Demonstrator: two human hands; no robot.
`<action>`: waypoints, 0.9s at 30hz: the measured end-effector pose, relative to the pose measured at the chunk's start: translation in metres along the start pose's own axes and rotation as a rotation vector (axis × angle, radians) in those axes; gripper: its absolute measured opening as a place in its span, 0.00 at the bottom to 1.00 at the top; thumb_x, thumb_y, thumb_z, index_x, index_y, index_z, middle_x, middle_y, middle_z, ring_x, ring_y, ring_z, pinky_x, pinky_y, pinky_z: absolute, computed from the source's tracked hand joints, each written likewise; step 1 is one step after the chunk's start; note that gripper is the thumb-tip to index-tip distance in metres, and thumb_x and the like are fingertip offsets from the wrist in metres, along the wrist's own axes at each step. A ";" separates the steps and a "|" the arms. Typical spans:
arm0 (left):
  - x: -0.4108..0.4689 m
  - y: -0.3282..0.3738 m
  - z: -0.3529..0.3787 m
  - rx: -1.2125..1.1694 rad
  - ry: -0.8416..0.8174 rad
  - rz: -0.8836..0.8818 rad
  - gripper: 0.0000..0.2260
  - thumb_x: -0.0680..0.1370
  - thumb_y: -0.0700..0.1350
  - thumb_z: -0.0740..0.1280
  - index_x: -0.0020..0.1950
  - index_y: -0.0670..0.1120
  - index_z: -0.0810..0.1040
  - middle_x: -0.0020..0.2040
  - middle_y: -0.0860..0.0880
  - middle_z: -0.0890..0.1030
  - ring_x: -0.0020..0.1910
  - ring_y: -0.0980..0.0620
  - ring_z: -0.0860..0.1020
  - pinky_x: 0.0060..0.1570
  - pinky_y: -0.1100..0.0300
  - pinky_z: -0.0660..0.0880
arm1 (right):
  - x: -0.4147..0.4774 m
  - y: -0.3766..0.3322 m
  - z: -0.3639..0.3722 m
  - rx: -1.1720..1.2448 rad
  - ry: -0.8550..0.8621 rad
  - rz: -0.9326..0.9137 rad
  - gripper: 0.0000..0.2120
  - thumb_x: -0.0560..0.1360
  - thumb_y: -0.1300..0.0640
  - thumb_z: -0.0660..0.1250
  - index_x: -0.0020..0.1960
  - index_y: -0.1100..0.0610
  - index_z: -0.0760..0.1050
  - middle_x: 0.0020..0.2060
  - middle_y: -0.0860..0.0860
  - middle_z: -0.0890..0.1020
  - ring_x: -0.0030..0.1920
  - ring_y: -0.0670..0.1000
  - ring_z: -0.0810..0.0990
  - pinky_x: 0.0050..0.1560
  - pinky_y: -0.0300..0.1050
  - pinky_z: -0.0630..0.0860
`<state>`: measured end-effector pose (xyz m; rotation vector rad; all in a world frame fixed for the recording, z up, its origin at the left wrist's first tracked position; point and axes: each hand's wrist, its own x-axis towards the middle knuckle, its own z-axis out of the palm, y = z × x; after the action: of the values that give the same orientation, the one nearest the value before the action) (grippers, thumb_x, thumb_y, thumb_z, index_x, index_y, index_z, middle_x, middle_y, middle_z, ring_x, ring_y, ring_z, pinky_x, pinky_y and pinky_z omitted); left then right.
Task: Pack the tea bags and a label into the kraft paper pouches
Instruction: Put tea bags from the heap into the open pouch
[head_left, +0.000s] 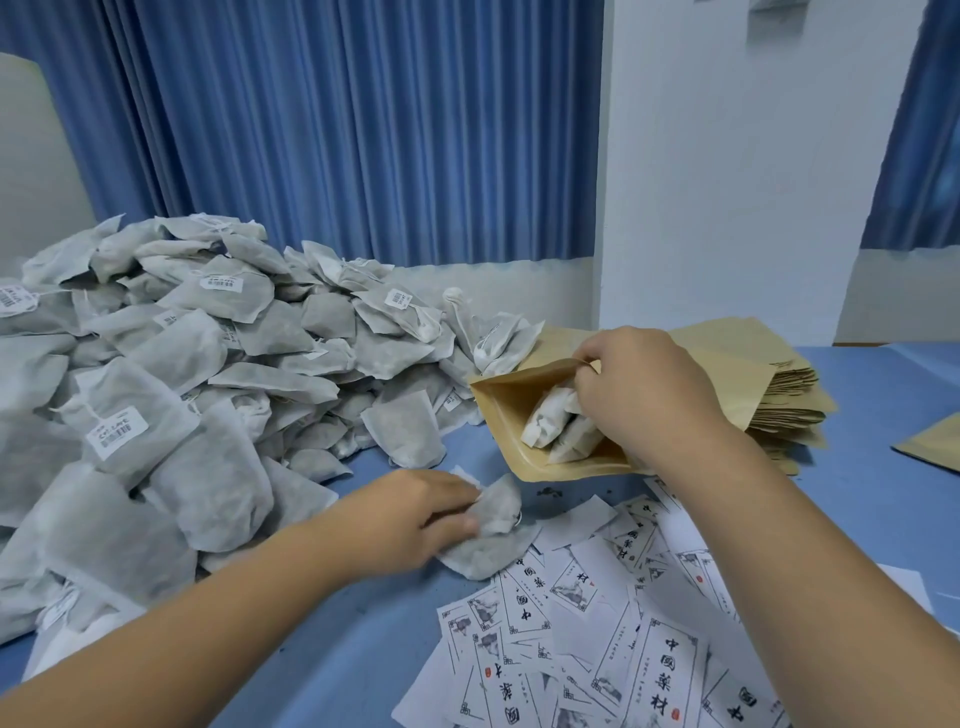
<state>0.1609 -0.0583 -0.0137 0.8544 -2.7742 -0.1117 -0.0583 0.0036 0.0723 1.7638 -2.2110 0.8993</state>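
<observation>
At the left of the frame sits the big pile of tea bags (182, 364). In the lower middle, your left hand (405, 519) pinches a tea bag (498, 506). Slide it in flat, next to the packed bags (548, 423) in the open pouch (550, 470). Your right hand (649, 395) pinches the pouch's top lip, so hold that mouth wide. Labels (670, 670) lie at the lower right.
</observation>
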 end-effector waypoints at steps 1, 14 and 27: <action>0.001 0.000 0.001 -0.069 -0.059 -0.025 0.16 0.79 0.55 0.64 0.58 0.43 0.75 0.53 0.51 0.77 0.52 0.54 0.75 0.54 0.57 0.71 | 0.000 0.000 0.000 0.003 0.003 0.001 0.11 0.74 0.59 0.60 0.47 0.50 0.81 0.40 0.50 0.80 0.39 0.53 0.77 0.31 0.40 0.68; 0.018 0.000 0.001 -0.048 -0.096 -0.177 0.16 0.68 0.51 0.71 0.54 0.52 0.74 0.46 0.57 0.74 0.45 0.58 0.73 0.41 0.68 0.70 | -0.002 0.000 -0.001 0.030 -0.018 -0.009 0.12 0.75 0.58 0.60 0.51 0.48 0.81 0.44 0.51 0.80 0.41 0.53 0.78 0.37 0.43 0.73; -0.015 0.025 -0.034 -0.162 0.485 -0.067 0.19 0.65 0.54 0.64 0.55 0.53 0.76 0.45 0.61 0.78 0.45 0.64 0.75 0.43 0.72 0.69 | -0.003 -0.003 -0.003 -0.002 -0.027 -0.019 0.12 0.74 0.61 0.61 0.50 0.51 0.81 0.42 0.51 0.81 0.41 0.53 0.77 0.34 0.41 0.71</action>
<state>0.1679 -0.0297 0.0196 0.8069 -2.2540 -0.1204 -0.0549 0.0074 0.0743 1.8028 -2.2070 0.8748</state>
